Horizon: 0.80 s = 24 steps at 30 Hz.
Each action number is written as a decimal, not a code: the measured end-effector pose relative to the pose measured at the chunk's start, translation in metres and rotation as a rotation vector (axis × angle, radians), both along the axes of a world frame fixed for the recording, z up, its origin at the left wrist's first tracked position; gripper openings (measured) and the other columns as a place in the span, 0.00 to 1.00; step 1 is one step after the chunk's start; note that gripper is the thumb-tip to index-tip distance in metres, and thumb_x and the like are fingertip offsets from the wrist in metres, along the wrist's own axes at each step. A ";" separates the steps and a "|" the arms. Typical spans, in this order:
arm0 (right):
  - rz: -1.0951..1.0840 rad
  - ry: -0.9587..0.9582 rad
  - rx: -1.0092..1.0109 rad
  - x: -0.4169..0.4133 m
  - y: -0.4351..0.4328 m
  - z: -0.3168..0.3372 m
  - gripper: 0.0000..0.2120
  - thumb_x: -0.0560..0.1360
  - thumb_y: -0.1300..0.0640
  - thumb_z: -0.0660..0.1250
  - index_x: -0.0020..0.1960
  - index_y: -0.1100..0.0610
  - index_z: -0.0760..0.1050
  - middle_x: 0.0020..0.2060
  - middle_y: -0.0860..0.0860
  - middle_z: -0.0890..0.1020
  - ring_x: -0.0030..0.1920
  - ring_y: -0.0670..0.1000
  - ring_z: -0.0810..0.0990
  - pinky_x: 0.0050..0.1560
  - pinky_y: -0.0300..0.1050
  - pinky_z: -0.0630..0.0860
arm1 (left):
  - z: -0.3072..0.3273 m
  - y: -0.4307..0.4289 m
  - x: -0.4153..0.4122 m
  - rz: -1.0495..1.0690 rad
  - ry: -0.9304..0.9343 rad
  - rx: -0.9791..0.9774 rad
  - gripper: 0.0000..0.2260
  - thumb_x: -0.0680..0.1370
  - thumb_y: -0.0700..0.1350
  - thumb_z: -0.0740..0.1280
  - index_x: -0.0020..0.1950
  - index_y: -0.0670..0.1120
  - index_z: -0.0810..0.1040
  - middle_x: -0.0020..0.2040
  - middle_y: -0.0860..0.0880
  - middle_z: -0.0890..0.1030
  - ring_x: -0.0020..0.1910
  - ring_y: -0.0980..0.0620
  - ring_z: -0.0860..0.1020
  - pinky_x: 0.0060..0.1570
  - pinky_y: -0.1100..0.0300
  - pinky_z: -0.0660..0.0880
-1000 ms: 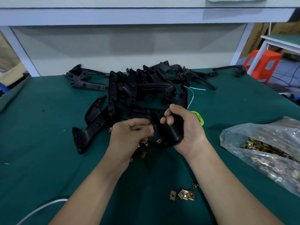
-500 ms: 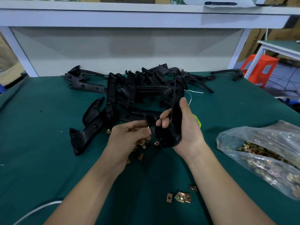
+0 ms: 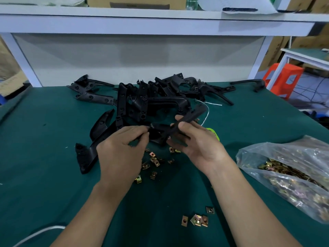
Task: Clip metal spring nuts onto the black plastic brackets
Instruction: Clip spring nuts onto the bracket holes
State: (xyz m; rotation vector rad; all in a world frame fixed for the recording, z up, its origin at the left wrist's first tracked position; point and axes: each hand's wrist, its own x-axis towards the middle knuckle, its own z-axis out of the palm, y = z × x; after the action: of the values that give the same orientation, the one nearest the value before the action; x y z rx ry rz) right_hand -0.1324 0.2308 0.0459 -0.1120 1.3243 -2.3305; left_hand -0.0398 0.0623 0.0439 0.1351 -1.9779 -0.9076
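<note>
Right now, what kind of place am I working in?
Probably a factory assembly bench: a green-matted table with a pile of black brackets and a plastic bag of spring nuts.

Bracket held in both hands: blurred. Left hand covers its end; I cannot tell whether a spring nut sits there. Bag right of the right hand: cut off at the frame edge, deeper contents unresolved.

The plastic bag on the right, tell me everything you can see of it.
The plastic bag is clear, crinkled film, lying slumped on the green table, right of the right hand and apart from it. It holds a heap of brass-coloured spring nuts. Its right end runs out of frame.
</note>
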 end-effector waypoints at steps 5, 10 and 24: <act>-0.147 -0.133 -0.060 -0.002 -0.003 -0.005 0.08 0.79 0.67 0.65 0.55 0.65 0.82 0.52 0.63 0.85 0.51 0.58 0.87 0.45 0.53 0.84 | -0.002 0.000 0.000 -0.111 -0.039 -0.010 0.11 0.72 0.37 0.78 0.47 0.54 0.88 0.45 0.63 0.85 0.48 0.66 0.82 0.49 0.76 0.76; -0.159 -0.035 -0.215 -0.006 0.000 -0.009 0.13 0.77 0.71 0.62 0.50 0.58 0.81 0.55 0.57 0.85 0.56 0.56 0.85 0.53 0.49 0.82 | -0.004 0.005 -0.008 -0.290 -0.369 0.814 0.07 0.73 0.38 0.77 0.50 0.46 0.86 0.39 0.49 0.87 0.37 0.53 0.86 0.39 0.65 0.81; -0.471 0.034 -0.005 -0.004 0.000 -0.008 0.25 0.71 0.73 0.73 0.65 0.56 0.79 0.53 0.51 0.86 0.54 0.51 0.84 0.57 0.44 0.81 | -0.004 -0.009 -0.012 -0.419 -0.493 1.130 0.02 0.72 0.39 0.77 0.39 0.42 0.88 0.38 0.43 0.85 0.33 0.53 0.83 0.34 0.65 0.79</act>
State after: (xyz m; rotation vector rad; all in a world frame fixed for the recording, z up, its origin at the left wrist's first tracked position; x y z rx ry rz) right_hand -0.1364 0.2310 0.0377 0.1795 1.4887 -2.7258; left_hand -0.0520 0.0535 0.0394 0.6408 -1.6802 -2.3724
